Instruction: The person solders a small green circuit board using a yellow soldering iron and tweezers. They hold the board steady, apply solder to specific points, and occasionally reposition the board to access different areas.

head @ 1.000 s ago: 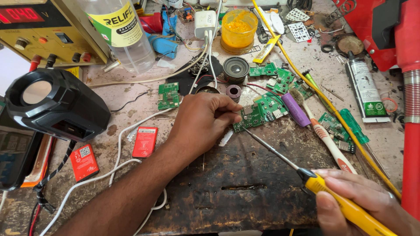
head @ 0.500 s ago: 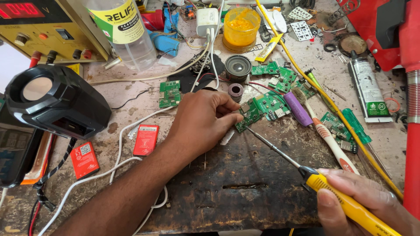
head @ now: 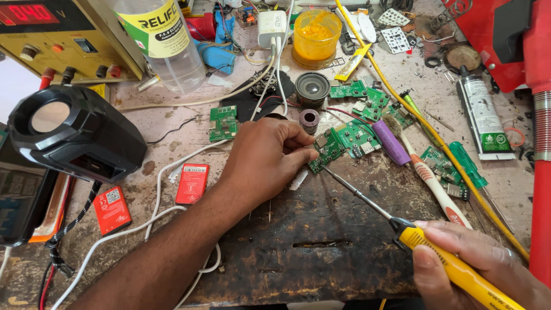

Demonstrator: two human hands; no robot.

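Iron tip has moved in to the board

Left hand (head: 267, 155) pinches the board (head: 344, 142); right hand (head: 476, 270) grips the iron (head: 396, 227). Purple cell (head: 391, 142) at three o'clock, speaker (head: 313, 87) at twelve.

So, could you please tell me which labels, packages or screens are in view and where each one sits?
Power supply display: top left, red digits on a yellow box.
Clear bottle: beside it, yellow label.
Glue tube: right, white-and-green label.
Two red flat packs: near the left forearm, white stickers.
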